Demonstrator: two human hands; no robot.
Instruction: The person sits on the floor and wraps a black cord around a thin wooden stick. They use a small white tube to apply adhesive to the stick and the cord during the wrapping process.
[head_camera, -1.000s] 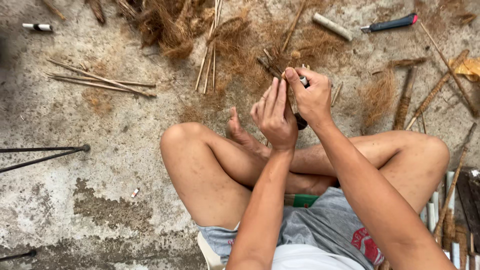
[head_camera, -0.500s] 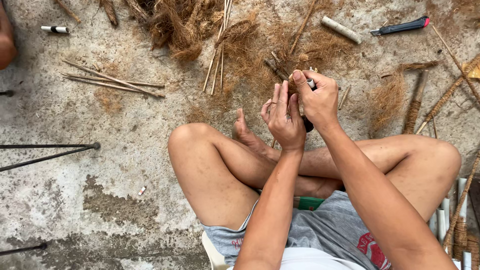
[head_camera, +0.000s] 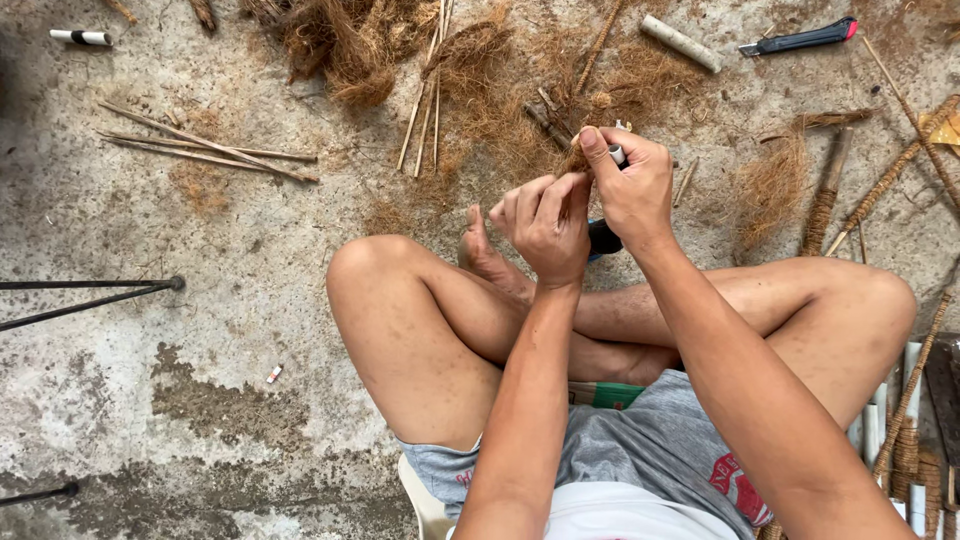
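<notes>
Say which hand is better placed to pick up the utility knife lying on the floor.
Right. The right hand is nearer the utility knife, at the top right; the left hand sits farther left. Both hands are busy with fibre.

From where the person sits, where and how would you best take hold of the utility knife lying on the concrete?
Probably grip the utility knife around the middle of its long dark handle, reaching down from above. It lies flat on the concrete floor, apart from the fibre, its red end up to the right. The right hand is nearer but busy.

The left hand (head_camera: 548, 225) has closed in against the right hand (head_camera: 632, 185), its fingers now pinching the fibre tuft (head_camera: 575, 160).
</notes>
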